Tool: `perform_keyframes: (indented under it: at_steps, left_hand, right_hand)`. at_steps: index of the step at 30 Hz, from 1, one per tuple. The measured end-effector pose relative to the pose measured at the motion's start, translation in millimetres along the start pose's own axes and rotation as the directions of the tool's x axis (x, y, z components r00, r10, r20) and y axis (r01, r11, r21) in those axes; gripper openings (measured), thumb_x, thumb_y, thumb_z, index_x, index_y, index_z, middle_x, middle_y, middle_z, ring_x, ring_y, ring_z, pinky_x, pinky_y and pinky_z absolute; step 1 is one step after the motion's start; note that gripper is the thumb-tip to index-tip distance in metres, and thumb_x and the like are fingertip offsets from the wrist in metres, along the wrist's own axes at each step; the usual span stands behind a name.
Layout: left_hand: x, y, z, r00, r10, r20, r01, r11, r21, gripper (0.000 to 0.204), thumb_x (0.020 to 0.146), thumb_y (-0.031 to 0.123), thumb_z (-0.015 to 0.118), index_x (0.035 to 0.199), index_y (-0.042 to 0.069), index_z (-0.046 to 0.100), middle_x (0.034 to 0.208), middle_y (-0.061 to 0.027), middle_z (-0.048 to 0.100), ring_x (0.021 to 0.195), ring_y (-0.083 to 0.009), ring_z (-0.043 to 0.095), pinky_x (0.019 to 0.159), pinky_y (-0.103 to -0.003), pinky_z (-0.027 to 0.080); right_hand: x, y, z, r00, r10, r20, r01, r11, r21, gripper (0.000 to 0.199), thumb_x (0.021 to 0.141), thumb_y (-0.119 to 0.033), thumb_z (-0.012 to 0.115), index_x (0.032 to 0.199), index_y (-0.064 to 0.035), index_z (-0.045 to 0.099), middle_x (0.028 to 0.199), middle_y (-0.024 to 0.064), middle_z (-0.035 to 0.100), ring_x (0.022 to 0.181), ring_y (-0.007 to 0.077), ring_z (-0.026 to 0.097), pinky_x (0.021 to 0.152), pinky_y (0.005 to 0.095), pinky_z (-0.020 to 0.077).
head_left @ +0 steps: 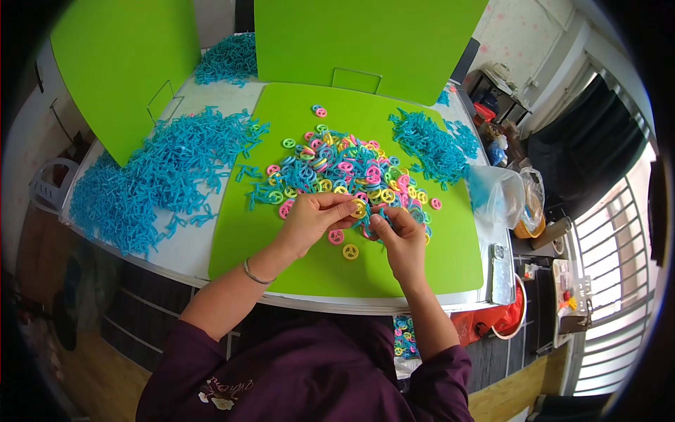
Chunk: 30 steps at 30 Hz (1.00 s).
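Note:
Over the near middle of a green mat [274, 278], my two hands are close together. Between the thumb and fingers of my left hand [309, 221] is a small yellow plastic wheel [358, 208] with spokes. My right hand [402, 246] pinches a thin blue plastic piece [366, 225] right beside that wheel; whether the two parts touch is unclear. Just beyond my fingers lies a heap of colored plastic wheels [344, 167] in pink, yellow, green and blue. A loose pink wheel [336, 237] and another yellow wheel [351, 252] rest nearer to me.
Large blue piles of plastic pieces [176, 158] cover the table's left side, with another blue pile [430, 146] at right. Upright green boards [365, 42] stand behind and at left. A clear plastic bag [500, 193] and a phone [500, 273] sit along the right edge.

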<state>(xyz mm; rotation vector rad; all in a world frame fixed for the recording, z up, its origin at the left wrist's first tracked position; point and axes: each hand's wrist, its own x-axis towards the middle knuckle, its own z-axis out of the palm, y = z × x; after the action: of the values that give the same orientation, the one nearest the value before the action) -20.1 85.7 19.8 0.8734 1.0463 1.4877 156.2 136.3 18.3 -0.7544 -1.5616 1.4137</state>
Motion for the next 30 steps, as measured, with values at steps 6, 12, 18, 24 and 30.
perform_keyframes:
  at_steps: [6,12,18,24,30]
  left_hand:
    - [-7,0,3,0.996,0.090,0.005,-0.089,0.995,-0.042,0.021,0.088,0.012,0.064,0.105,0.000,0.066,0.091,-0.0059,0.068,0.080,-0.0111,0.065,0.072,-0.022,0.055]
    - [-8,3,10,0.997,0.070,-0.029,-0.073,0.991,-0.113,0.019,0.088,0.012,0.064,0.103,0.000,0.066,0.089,-0.0055,0.067,0.078,-0.0099,0.064,0.070,-0.021,0.055]
    - [-10,3,7,0.991,0.131,-0.030,-0.133,0.988,-0.075,0.019,0.088,0.012,0.064,0.101,-0.001,0.067,0.088,-0.0052,0.068,0.078,-0.0090,0.064,0.068,-0.020,0.054]
    - [-9,7,0,0.991,0.135,-0.026,-0.133,0.990,0.055,0.017,0.087,0.011,0.065,0.098,-0.002,0.068,0.085,-0.0063,0.067,0.072,-0.0100,0.064,0.065,-0.023,0.056]
    - [-15,11,5,0.985,0.172,-0.032,-0.154,0.941,0.302,0.016,0.087,0.009,0.065,0.096,-0.003,0.068,0.080,-0.0050,0.067,0.068,-0.0076,0.063,0.061,-0.020,0.053]
  right_hand:
    - [-1,5,8,0.998,0.050,0.041,-0.053,0.996,0.066,0.017,0.089,-0.008,0.062,0.104,-0.0002,0.063,0.089,0.0064,0.067,0.079,0.0116,0.064,0.068,0.0259,0.0542]
    - [1,5,16,0.969,0.237,0.076,-0.236,0.782,0.577,0.014,0.091,-0.011,0.059,0.099,-0.0006,0.065,0.085,0.0074,0.067,0.077,0.0145,0.066,0.066,0.0285,0.0564]
    - [3,5,12,0.968,0.220,0.121,-0.251,0.857,0.450,0.014,0.093,-0.011,0.056,0.095,-0.0009,0.064,0.082,0.0077,0.066,0.073,0.0158,0.065,0.065,0.0293,0.0564]
    - [3,-5,11,0.976,0.183,0.117,-0.204,0.956,0.211,0.014,0.092,-0.008,0.056,0.092,0.0033,0.064,0.078,0.0080,0.065,0.070,0.0148,0.064,0.065,0.0283,0.0560]
    - [3,9,3,0.948,0.238,0.213,-0.285,0.932,0.224,0.017,0.088,-0.010,0.063,0.097,0.0039,0.066,0.080,0.0071,0.066,0.072,0.0142,0.065,0.065,0.0280,0.0569]
